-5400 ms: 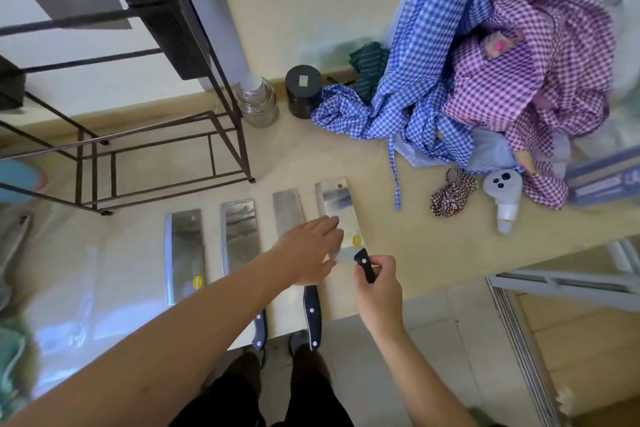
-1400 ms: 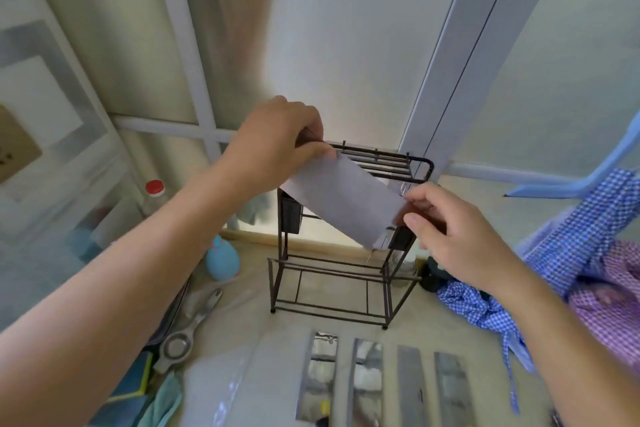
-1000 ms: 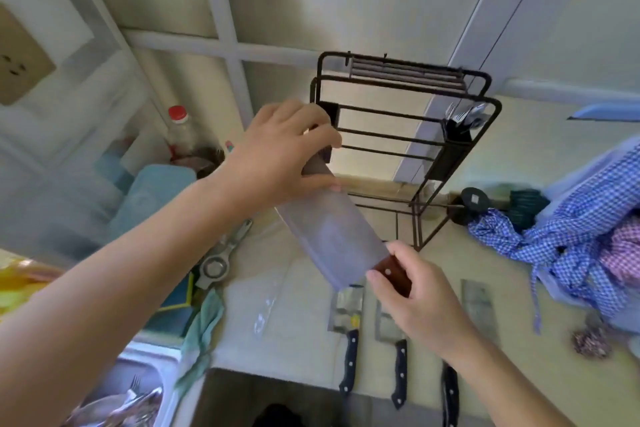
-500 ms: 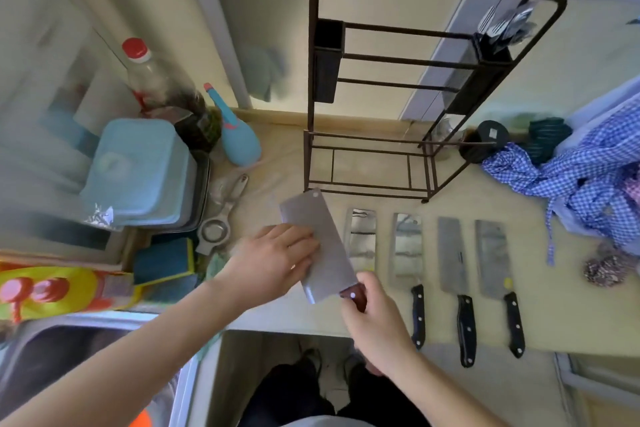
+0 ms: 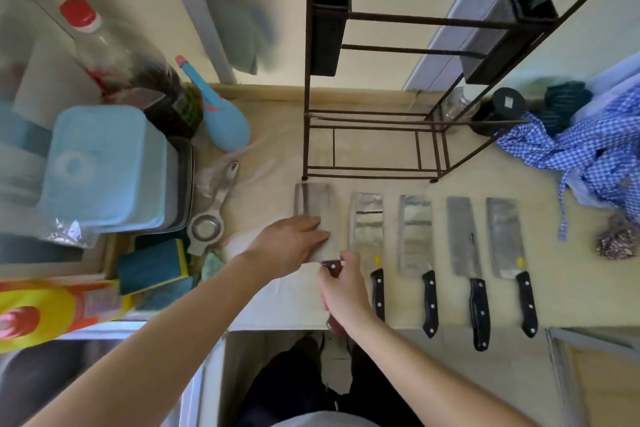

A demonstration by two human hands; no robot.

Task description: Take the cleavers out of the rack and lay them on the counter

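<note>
1. Nearest, the right hand [image 5: 343,291] is closed around the reddish handle [image 5: 331,267] of a cleaver [image 5: 313,208]; gripping at the handle keeps the fingers off the edge while the blade is steered.
2. Just beyond, the left hand [image 5: 294,239] lies flat and unclenched on the blade's lower part, holding nothing; the palm probably presses the steel flat and steadies it so that it settles square on the counter [image 5: 270,163].
3. Rightward, four black-handled cleavers lie side by side, the nearest [image 5: 367,225] just beside the one in hand and the last [image 5: 504,236] at the far end of the row; blades point to the wall and handles overhang the counter's front edge, which seems meant to keep them easy to pick up.
4. Farther back stands the rack [image 5: 377,114]; its lower frame is bare and I see no cleaver in it, though its top is cut off; judging by that, this fifth one may be the last.
5. Left of the rack lie a strainer [image 5: 207,229] and a bottle [image 5: 221,114], well clear of the row.
</note>
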